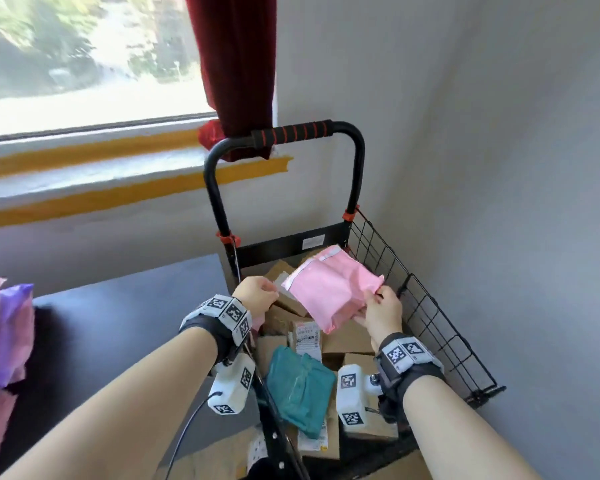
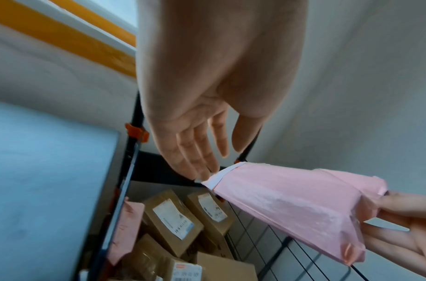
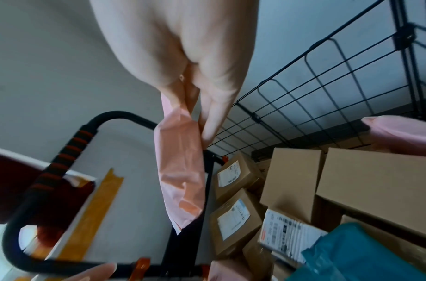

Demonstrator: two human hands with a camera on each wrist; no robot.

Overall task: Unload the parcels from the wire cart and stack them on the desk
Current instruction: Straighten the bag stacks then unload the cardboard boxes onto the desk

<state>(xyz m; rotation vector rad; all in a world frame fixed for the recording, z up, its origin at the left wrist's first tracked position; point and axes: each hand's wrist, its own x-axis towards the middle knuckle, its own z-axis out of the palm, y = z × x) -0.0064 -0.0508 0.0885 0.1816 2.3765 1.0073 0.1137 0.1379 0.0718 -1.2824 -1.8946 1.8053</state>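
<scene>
A pink plastic mailer (image 1: 329, 289) hangs above the black wire cart (image 1: 426, 306). My right hand (image 1: 381, 308) pinches its right edge between thumb and fingers (image 3: 211, 114); the mailer (image 3: 180, 167) dangles from that grip. My left hand (image 1: 257, 292) is at its left corner, with straight fingertips (image 2: 204, 167) touching the white flap of the mailer (image 2: 291, 199) and the thumb held apart. Below lie several brown cardboard boxes (image 1: 347, 341) with white labels and a teal mailer (image 1: 298, 386). The dark desk (image 1: 125, 317) stands left of the cart.
Pink and purple mailers (image 1: 4, 334) lie stacked at the desk's left edge. The cart's padded handle (image 1: 291, 133) rises at the far end under a red curtain (image 1: 236, 71). A grey wall runs close along the cart's right side. Another pink mailer (image 2: 127, 224) leans against the cart's left wall.
</scene>
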